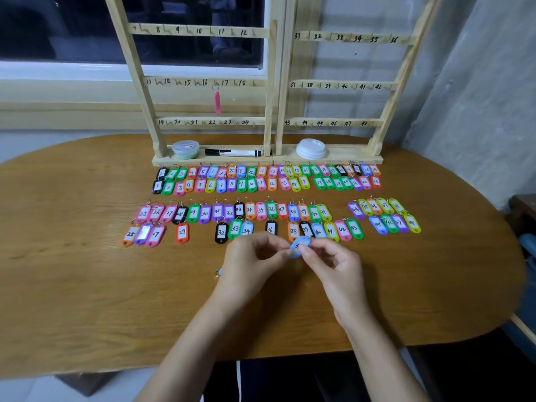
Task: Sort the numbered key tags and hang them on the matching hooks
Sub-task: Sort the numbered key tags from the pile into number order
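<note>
Tags in many colours lie in numbered rows on the far half of the wooden surface. The low numbers sit in two rows just in front of the rack, and the higher numbers in two nearer rows, the nearest of which has gaps. Over the near middle the left hand and the right hand meet on one blue tag. Each hand pinches it between thumb and curled fingers, and it is held just above the surface, close to the nearest row. Only a "3" shows on its label; the fingers cover the rest, so its number cannot be read from here. The step looks like sorting, not hanging. To do it well, turn the label fully face up and read both digits before moving. The gaps in the nearest row appear to fall at 28, 30, 31, 35 and 37, so compare the number with the tag in the row behind and lay this one straight below its twin. Set it down flat with its ring pointing far like the others, lowering it into the gap and not sliding it, since the neighbours lie touching and would shift easily. One pink tag hangs on the rack between the marks 16 and 17.
</note>
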Tool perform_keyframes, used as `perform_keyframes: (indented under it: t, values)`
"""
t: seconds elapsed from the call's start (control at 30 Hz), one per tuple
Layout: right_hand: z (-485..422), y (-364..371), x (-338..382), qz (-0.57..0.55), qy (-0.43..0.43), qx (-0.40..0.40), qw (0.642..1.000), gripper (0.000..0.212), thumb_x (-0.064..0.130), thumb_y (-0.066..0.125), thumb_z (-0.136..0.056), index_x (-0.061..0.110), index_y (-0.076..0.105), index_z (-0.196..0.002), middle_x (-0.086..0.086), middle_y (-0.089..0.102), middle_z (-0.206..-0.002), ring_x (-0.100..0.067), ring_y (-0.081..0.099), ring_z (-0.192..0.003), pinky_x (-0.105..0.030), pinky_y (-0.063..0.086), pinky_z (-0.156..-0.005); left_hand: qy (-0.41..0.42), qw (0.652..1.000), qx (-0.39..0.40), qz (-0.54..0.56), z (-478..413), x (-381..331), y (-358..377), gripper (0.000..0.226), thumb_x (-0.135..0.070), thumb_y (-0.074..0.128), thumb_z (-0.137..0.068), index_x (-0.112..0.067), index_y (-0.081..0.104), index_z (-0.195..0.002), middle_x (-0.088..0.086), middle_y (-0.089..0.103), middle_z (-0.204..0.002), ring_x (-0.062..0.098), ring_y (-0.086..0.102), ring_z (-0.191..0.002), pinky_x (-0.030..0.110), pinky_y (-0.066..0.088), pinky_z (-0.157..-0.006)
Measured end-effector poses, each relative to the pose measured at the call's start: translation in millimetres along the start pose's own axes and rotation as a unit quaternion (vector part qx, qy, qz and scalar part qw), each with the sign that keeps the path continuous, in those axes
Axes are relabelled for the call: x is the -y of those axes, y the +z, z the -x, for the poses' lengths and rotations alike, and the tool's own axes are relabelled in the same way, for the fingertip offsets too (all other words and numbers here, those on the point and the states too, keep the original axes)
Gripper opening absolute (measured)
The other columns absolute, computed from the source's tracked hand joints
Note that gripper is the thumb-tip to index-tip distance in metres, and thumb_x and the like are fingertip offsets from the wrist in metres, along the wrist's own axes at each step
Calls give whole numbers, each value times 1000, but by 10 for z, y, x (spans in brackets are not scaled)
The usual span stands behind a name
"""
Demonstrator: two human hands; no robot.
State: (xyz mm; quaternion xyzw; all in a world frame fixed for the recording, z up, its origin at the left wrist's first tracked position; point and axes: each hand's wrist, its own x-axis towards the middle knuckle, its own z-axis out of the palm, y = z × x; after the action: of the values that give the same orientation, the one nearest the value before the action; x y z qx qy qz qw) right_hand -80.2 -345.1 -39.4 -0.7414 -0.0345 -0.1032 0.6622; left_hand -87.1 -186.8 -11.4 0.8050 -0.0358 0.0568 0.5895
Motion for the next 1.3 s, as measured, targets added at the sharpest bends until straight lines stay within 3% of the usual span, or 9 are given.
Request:
perform_keyframes:
  t: [0.2,0.27,0.43,0.6,0.8,0.97,1.1,1.17,1.3]
  values:
    - [-15,-9,-21,-77,13,-46,996,10,15,69,-86,22,72,-79,1,72,-81,-9,63,-81,-28,49,-78,7,993,-78,-91,-112,104,-395,9,-12,72,-83,-18,71,-89,-9,71,-83,7,67,-77,23,56,-69]
    - [-17,-9,-26,-70,14,-40,997,9,16,69,-86,22,71,-79,2,71,-81,-9,62,-81,-28,49,-78,8,988,-79,-132,-136,144,-498,12,-12,73,-83,-23,70,-86,-13,69,-80,2,65,-73,16,53,-65]
    - [-14,-12,-26,-55,15,-32,998,8,16,69,-86,22,71,-80,0,71,-82,-12,63,-83,-32,50,-79,53,974,22,-218,-156,233,-518,20,-11,73,-83,-22,73,-99,-13,67,-94,-4,62,-84,8,49,-74]
    - [-17,-15,-36,-44,23,-28,998,3,20,69,-86,22,72,-84,1,71,-85,-16,65,-88,-34,51,-81,110,950,101,-276,-195,275,-423,32,-11,69,-85,-24,69,-115,-10,68,-111,13,54,-107,31,47,-92]
    - [-18,-18,-30,-35,23,-24,999,3,19,69,-86,21,71,-84,2,71,-85,-14,65,-87,-34,52,-82,109,947,114,-279,-219,309,-435,27,-17,72,-83,-29,70,-108,-11,66,-103,14,54,-100,35,45,-89]
    - [-19,9,-29,-59,10,-43,997,10,11,69,-85,20,70,-85,5,72,-82,-5,64,-81,-21,50,-77,87,976,74,-183,-194,248,-459,24,0,72,-81,-17,74,-99,-8,62,-89,1,61,-85,11,46,-74]
    - [-65,39,-23,-31,2,-47,998,11,10,69,-85,21,67,-84,9,70,-78,-3,62,-77,-18,49,-73,73,989,-5,-132,-169,241,-554,13,-13,72,-84,-26,70,-83,-11,68,-83,-1,60,-77,8,41,-68]
    - [-118,88,-8,8,-1,-42,999,11,13,70,-86,23,67,-81,10,67,-74,-3,59,-74,-20,48,-71,42,995,-41,-76,-145,221,-607,9,-12,69,-86,-20,68,-83,-9,69,-75,2,61,-70,15,46,-65]
    - [-305,288,41,96,-30,-27,995,5,16,71,-85,20,68,-84,11,66,-74,2,58,-69,-12,46,-64,-3,997,-70,17,-75,248,-711,11,-4,63,-89,-14,63,-95,5,70,-86,24,69,-81,44,56,-73]
